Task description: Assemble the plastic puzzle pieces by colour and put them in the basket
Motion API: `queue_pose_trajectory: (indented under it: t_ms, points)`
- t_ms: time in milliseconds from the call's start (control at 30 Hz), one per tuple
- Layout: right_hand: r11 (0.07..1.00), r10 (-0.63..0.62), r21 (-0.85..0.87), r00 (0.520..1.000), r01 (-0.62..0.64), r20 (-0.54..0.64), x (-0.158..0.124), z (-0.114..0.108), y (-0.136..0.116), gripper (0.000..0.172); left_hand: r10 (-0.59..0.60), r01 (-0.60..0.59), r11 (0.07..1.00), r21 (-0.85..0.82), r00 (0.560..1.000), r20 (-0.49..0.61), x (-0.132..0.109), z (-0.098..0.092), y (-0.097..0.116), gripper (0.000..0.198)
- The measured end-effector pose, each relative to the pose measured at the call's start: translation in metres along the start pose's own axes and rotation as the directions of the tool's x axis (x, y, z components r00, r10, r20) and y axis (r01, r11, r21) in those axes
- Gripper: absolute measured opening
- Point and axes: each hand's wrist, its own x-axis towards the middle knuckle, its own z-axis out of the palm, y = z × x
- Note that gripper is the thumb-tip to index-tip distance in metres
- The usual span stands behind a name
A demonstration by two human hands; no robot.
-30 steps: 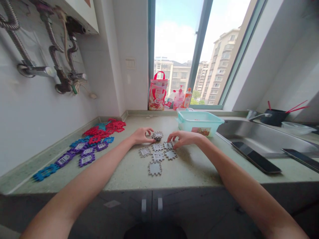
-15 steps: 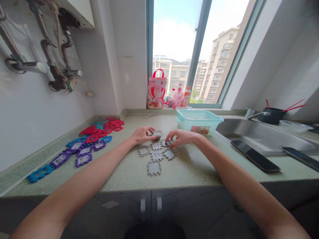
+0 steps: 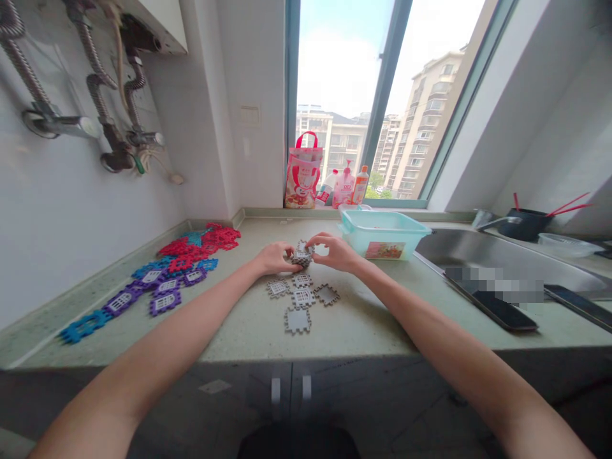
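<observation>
A small stack of grey interlocking building tiles stands on or just above the counter between my hands. My left hand is closed around its left side, thumb in front. From the right, my right hand pinches a tile at the top of the stack with thumb and fingertips. Several loose grey tiles lie nearer me: a window-patterned tile to the left, two more window tiles in the middle, an open-looking frame tile to the right, and a plain tile in front.
Red, blue and purple joined tiles spread over the left of the counter. A turquoise tub stands behind my right hand. A sink and two dark phone-like slabs are at the right. A bag and bottles line the windowsill.
My right hand has lifted a grey tile from the right of the group and carried it up and left to the stack. My left hand stays on the stack.
</observation>
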Motion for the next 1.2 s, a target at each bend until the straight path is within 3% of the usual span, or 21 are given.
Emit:
queue_pose_trajectory:
  t_ms: [100, 267, 367, 467, 667, 833, 967, 1067, 1200]
  points:
    - [0.998, -0.041, -0.042, 0.999, 0.042, 0.032, 0.002, 0.005, -0.001, 0.025, -0.003, 0.003, 1.0, -0.015, 1.0, 0.009, 0.0, -0.001, 0.0, 0.041]
    - [1.0, -0.023, -0.013, 1.0, 0.023, -0.007, -0.003, -0.026, -0.014, 0.022, -0.037, 0.038, 0.998, -0.05, 0.999, 0.019, 0.0, -0.002, -0.002, 0.043]
    - [0.996, 0.007, 0.088, 0.984, -0.023, 0.179, -0.009, -0.037, -0.024, 0.02, -0.062, 0.063, 0.997, -0.049, 0.998, 0.02, 0.0, -0.001, -0.005, 0.046]
    - [0.993, -0.01, 0.114, 0.933, -0.033, 0.359, -0.012, -0.031, -0.031, 0.024, -0.079, 0.08, 0.996, -0.044, 0.997, 0.018, 0.001, -0.001, -0.006, 0.047]
    - [0.994, -0.001, 0.095, 0.87, -0.052, 0.493, -0.012, -0.012, -0.034, 0.033, -0.092, 0.092, 0.995, -0.038, 0.996, 0.012, 0.001, -0.002, -0.007, 0.046]
    - [0.996, -0.024, 0.092, 0.906, -0.016, 0.422, -0.012, -0.015, -0.034, 0.027, -0.098, 0.099, 0.994, -0.053, 0.995, 0.023, 0.002, -0.001, -0.007, 0.046]
    - [0.999, 0.002, 0.049, 0.993, -0.008, 0.12, -0.005, -0.018, -0.026, 0.02, -0.085, 0.088, 0.992, -0.088, 0.996, 0.038, 0.001, -0.002, -0.006, 0.046]
    - [0.995, 0.047, -0.086, 0.997, -0.052, -0.06, 0.002, -0.013, -0.016, 0.019, -0.087, 0.091, 0.991, -0.103, 0.995, 0.043, 0.0, -0.003, -0.004, 0.047]
    - [0.985, 0.07, -0.16, 0.997, -0.068, 0.009, 0.005, -0.008, -0.011, 0.018, -0.088, 0.093, 0.99, -0.109, 0.995, 0.048, 0.0, -0.003, -0.004, 0.047]
